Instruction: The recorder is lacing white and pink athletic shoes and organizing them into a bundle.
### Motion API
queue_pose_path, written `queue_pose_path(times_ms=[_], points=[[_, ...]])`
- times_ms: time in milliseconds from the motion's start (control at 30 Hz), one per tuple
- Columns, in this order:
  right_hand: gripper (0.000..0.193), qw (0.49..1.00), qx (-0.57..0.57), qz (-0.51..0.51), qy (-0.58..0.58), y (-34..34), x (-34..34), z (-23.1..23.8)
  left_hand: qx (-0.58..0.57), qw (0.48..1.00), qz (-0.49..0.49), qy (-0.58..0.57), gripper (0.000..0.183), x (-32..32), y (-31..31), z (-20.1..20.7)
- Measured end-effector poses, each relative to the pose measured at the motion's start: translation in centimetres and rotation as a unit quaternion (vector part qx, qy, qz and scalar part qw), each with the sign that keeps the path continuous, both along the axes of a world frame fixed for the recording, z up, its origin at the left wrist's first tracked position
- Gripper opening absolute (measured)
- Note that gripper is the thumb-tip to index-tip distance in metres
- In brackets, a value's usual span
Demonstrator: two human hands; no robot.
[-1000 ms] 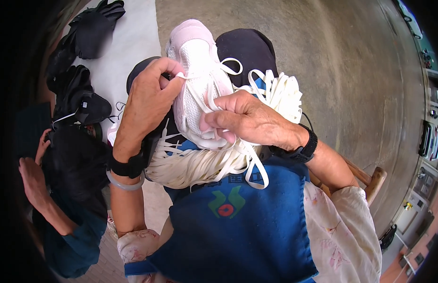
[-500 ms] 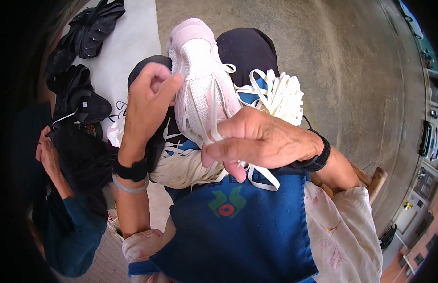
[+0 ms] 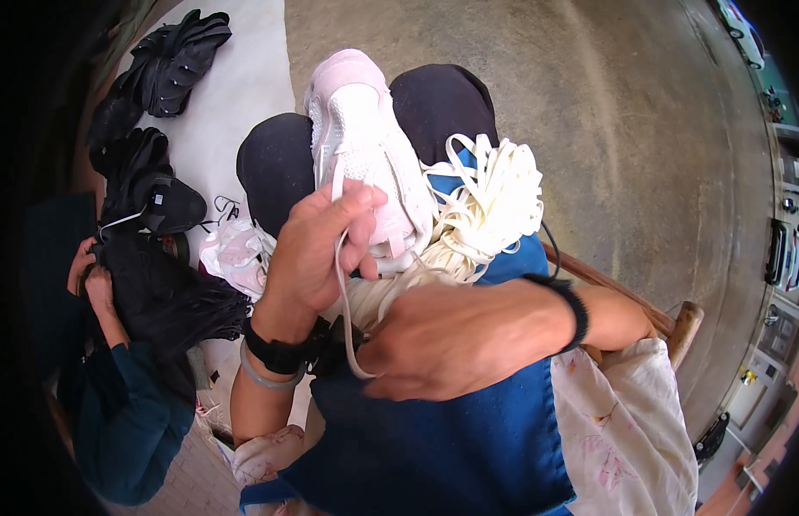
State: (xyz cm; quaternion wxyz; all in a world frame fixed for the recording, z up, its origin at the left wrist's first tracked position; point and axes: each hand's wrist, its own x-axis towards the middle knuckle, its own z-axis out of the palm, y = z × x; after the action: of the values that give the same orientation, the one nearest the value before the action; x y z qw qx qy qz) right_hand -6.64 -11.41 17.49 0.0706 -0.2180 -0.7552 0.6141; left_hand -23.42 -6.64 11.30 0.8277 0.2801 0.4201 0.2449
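A pink-and-white sneaker (image 3: 356, 116) lies between my knees, toe pointing away from me. My left hand (image 3: 326, 245) is closed at its lacing area, thumb and fingers around a white shoelace (image 3: 344, 292). From the shoe this lace runs past my left fingers and down in a loose curve to my right hand (image 3: 468, 335). My right hand, slightly blurred, is closed on the lace low over my apron (image 3: 442, 439); its fingertips are partly hidden. Just right of the shoe, a thick bundle of cream-white laces (image 3: 498, 202) rests on my lap, with more strands beneath my hands.
Another pink-and-white shoe (image 3: 236, 254) sits left of my knee. Farther left, a co-worker's hands (image 3: 94, 279) are at work beside black shoes (image 3: 172, 205) and black bundles (image 3: 180, 60) on a white sheet (image 3: 253, 77). A wooden chair arm (image 3: 685, 331) stands by my right elbow.
My right hand has pulled down and toward me, drawing the lace out. My left hand has moved from the shoe's side nearer to me, onto the lacing area. The shoe has shifted slightly nearer.
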Motion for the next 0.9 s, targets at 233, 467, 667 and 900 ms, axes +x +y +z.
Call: queue_pose_path(times_ms=[233,467,667,900], points=[[0.018,0.873,0.203,-0.425,-0.126,6.3,3.8,-4.4,0.142,0.973,-0.009,0.182,0.017,1.0,-1.1,0.5],[0.016,0.852,0.286,-0.413,-0.146,7.7,2.4,-6.5,0.176,0.957,-0.031,0.228,0.017,0.9,-1.3,0.5],[0.016,0.827,0.375,-0.400,-0.126,7.6,1.4,-7.4,0.187,0.957,-0.029,0.220,0.016,0.7,-1.4,0.3],[0.020,0.908,0.101,-0.384,-0.134,9.2,3.0,-7.0,0.475,0.795,-0.107,0.362,0.021,-1.0,-1.6,2.5]])
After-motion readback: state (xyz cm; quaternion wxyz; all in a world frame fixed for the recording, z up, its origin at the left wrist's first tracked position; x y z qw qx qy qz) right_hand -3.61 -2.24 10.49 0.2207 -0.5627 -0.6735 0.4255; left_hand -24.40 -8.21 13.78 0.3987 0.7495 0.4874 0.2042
